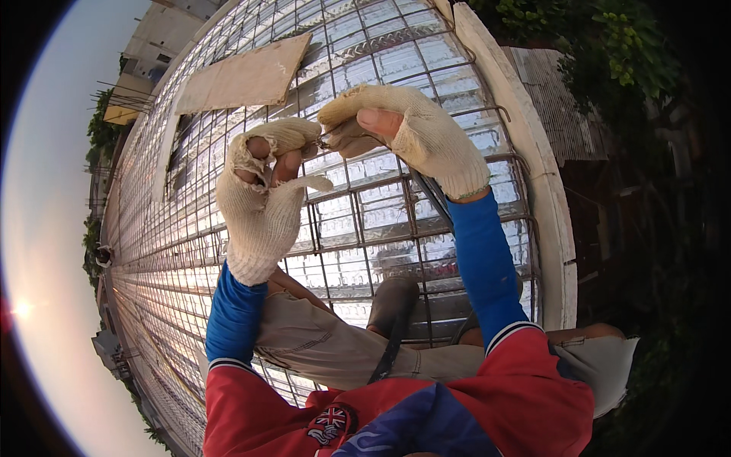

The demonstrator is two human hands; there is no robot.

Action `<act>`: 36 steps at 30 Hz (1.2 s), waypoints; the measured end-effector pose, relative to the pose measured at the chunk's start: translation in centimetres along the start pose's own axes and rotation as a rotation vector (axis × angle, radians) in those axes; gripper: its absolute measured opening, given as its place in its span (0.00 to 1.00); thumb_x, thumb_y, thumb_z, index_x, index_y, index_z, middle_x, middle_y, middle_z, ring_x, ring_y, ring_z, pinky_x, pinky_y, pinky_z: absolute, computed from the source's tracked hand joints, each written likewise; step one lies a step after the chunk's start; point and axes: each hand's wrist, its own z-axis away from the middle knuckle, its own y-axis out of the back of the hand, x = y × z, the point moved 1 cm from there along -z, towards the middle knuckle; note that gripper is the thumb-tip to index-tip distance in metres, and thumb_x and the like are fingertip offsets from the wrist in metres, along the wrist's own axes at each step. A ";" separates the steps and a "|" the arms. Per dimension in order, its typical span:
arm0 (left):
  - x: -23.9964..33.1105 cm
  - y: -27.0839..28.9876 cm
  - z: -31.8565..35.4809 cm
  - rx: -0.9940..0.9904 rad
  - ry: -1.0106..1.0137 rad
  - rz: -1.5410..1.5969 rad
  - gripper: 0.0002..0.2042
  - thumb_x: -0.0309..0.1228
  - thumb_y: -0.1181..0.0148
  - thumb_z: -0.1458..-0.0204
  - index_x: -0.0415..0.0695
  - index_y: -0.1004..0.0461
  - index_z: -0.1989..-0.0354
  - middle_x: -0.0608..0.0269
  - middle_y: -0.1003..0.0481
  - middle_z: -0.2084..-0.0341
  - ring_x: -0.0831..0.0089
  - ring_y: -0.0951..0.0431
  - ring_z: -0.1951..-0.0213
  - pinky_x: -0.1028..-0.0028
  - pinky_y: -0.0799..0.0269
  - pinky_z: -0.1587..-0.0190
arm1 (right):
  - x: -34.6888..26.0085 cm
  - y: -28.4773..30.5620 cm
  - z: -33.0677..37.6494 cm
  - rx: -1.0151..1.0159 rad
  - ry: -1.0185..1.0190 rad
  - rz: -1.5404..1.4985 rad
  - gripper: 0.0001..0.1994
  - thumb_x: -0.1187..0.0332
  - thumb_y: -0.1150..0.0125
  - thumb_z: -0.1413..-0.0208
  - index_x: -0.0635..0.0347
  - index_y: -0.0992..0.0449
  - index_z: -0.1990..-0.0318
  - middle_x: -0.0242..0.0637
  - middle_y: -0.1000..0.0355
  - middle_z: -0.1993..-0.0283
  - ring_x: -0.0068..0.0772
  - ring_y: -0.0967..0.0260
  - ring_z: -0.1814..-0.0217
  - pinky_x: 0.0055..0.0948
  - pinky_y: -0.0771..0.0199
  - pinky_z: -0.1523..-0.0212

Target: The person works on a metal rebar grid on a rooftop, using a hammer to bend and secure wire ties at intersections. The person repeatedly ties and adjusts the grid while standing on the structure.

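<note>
My left hand (266,194) wears a cream knit glove, torn so that bare fingertips poke out. Its fingers are closed in a pinch, nearly touching the fingers of my right hand (419,133). That hand, in a similar glove with the thumb bare, is curled shut. Between the two sets of fingertips shows a small dark, wire-like bit (323,143), too small to name. Both hands are above a grid of steel rebar (411,206) laid over shiny metal decking (381,263). Dark, thin lengths (432,199) run below my right wrist; whether they are held is hidden.
A tan board (244,76) lies on the rebar at the far left. A pale concrete edge (544,175) borders the deck on the right, with a corrugated roof (552,99) and trees (617,46) beyond. My shoe (394,305) stands among the bars.
</note>
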 end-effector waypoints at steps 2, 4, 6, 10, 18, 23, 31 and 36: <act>0.0 -0.3 0.2 0.026 0.055 0.087 0.13 0.20 0.36 0.38 0.36 0.28 0.46 0.53 0.18 0.53 0.69 0.15 0.55 0.75 0.15 0.54 | -1.4 -0.5 -0.1 -0.020 -0.112 0.208 0.20 0.63 0.32 0.35 0.68 0.23 0.42 0.44 0.20 0.55 0.30 0.18 0.65 0.27 0.16 0.63; -1.2 0.0 1.0 0.088 0.185 0.404 0.16 0.16 0.35 0.41 0.36 0.30 0.46 0.56 0.20 0.52 0.71 0.16 0.53 0.77 0.16 0.50 | -1.4 -1.1 -0.3 -0.003 -0.112 0.288 0.16 0.66 0.31 0.37 0.65 0.21 0.47 0.42 0.21 0.60 0.25 0.22 0.77 0.25 0.20 0.75; -0.1 -0.3 0.1 0.003 0.084 -0.016 0.15 0.16 0.34 0.41 0.37 0.29 0.49 0.58 0.18 0.56 0.72 0.16 0.57 0.77 0.18 0.54 | -1.6 -0.9 0.1 0.012 -0.131 0.324 0.13 0.68 0.30 0.39 0.65 0.22 0.51 0.40 0.21 0.62 0.25 0.21 0.77 0.25 0.21 0.74; 0.6 -0.6 -0.3 -0.017 0.037 -0.193 0.12 0.15 0.33 0.43 0.37 0.27 0.53 0.60 0.18 0.61 0.75 0.17 0.61 0.77 0.22 0.62 | -2.2 -1.3 0.0 0.098 -0.141 0.469 0.11 0.72 0.27 0.42 0.63 0.24 0.58 0.36 0.22 0.64 0.24 0.23 0.80 0.24 0.22 0.75; 1.2 -0.6 -1.8 0.135 0.312 -0.025 0.08 0.19 0.34 0.46 0.36 0.26 0.61 0.65 0.23 0.70 0.81 0.25 0.69 0.79 0.26 0.64 | -0.3 -3.6 0.4 0.344 0.427 1.112 0.10 0.61 0.26 0.44 0.56 0.20 0.64 0.36 0.27 0.67 0.40 0.25 0.66 0.39 0.23 0.65; 0.8 -0.1 -1.6 0.122 0.415 0.040 0.12 0.20 0.33 0.50 0.32 0.25 0.57 0.61 0.21 0.69 0.79 0.22 0.68 0.79 0.24 0.64 | 0.6 -3.4 0.3 0.370 0.560 1.135 0.10 0.60 0.26 0.46 0.54 0.20 0.65 0.36 0.27 0.65 0.44 0.26 0.63 0.41 0.23 0.61; 0.7 0.0 -1.6 0.038 0.352 -0.047 0.13 0.25 0.30 0.44 0.34 0.22 0.54 0.55 0.17 0.65 0.74 0.17 0.64 0.77 0.19 0.61 | 0.3 -3.0 0.0 0.325 0.610 1.219 0.09 0.61 0.26 0.46 0.53 0.18 0.65 0.34 0.26 0.64 0.41 0.25 0.63 0.40 0.23 0.62; 0.6 -0.3 -2.1 0.044 0.466 -0.094 0.07 0.24 0.32 0.45 0.33 0.21 0.64 0.59 0.18 0.70 0.81 0.21 0.70 0.80 0.25 0.68 | 0.5 -4.0 0.5 0.314 0.437 1.369 0.13 0.59 0.25 0.47 0.52 0.17 0.58 0.34 0.25 0.59 0.39 0.25 0.58 0.40 0.22 0.59</act>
